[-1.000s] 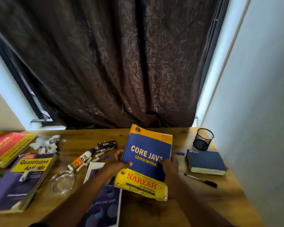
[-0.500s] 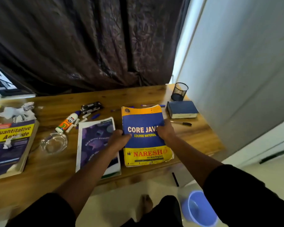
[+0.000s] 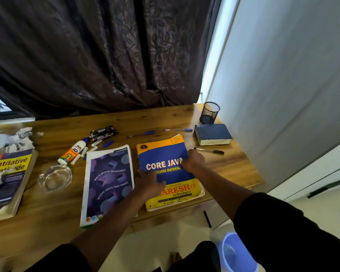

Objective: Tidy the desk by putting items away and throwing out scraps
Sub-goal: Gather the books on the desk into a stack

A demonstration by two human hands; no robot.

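The blue and yellow Core Java book (image 3: 165,160) lies flat on the wooden desk (image 3: 234,169), near its front edge. My left hand (image 3: 149,181) grips its left edge, and my right hand (image 3: 193,161) grips its right edge with curled fingers. A purple notebook (image 3: 108,183) lies just left of it. Crumpled paper scraps (image 3: 14,138) sit at the far left, above a Quantitative Aptitude book (image 3: 6,181). Two blue pens (image 3: 141,133) and a black pen (image 3: 209,151) lie loose on the desk.
A glue bottle (image 3: 73,152), a black packet (image 3: 103,132) and a glass dish (image 3: 55,178) lie left of centre. A thick blue book (image 3: 212,134) and a mesh pen holder (image 3: 209,112) stand at the back right corner. A blue bin (image 3: 238,252) sits on the floor below.
The Core Java book has come down from a raised tilt and now lies flat on the desk beside the notebook. Both hands stayed on its edges. The view has tipped downward.
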